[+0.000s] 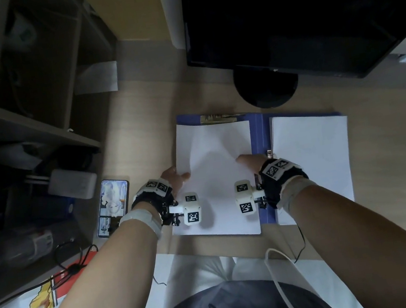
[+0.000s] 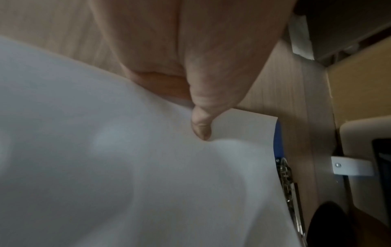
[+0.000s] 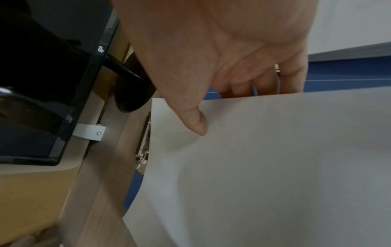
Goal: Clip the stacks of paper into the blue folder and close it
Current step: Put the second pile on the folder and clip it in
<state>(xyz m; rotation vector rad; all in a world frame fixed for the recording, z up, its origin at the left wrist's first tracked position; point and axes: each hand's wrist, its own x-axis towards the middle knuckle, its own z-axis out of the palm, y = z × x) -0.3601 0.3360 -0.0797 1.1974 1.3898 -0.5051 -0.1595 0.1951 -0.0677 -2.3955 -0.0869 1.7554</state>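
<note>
From the head view, the blue folder (image 1: 261,144) lies open on the desk (image 1: 139,126) in front of the monitor (image 1: 293,6), a phone (image 1: 113,208) to its left. One stack (image 1: 216,178) sits on the folder's left half, its far edge at the metal clip (image 1: 220,117); whether that edge is under the clip cannot be told. A second stack (image 1: 312,160) rests on the right half, and whether it is clipped does not show. The left hand (image 1: 174,178) holds the first stack's left edge and the right hand (image 1: 250,159) its right edge, thumbs on top, and the sheet bows up between them. In the left wrist view, the left thumb (image 2: 201,127) presses down on the paper (image 2: 127,167), pinching the edge against fingers hidden beneath; the clip (image 2: 287,183) runs along the far edge with a strip of blue beside it. In the right wrist view, the right thumb (image 3: 196,122) likewise pins the paper (image 3: 264,167), the other fingers curled under its edge, and the clip (image 3: 143,150) is just beyond the corner. The job looks roughly midway: the first stack is being seated at the clip, and the folder is yet to be closed.
</note>
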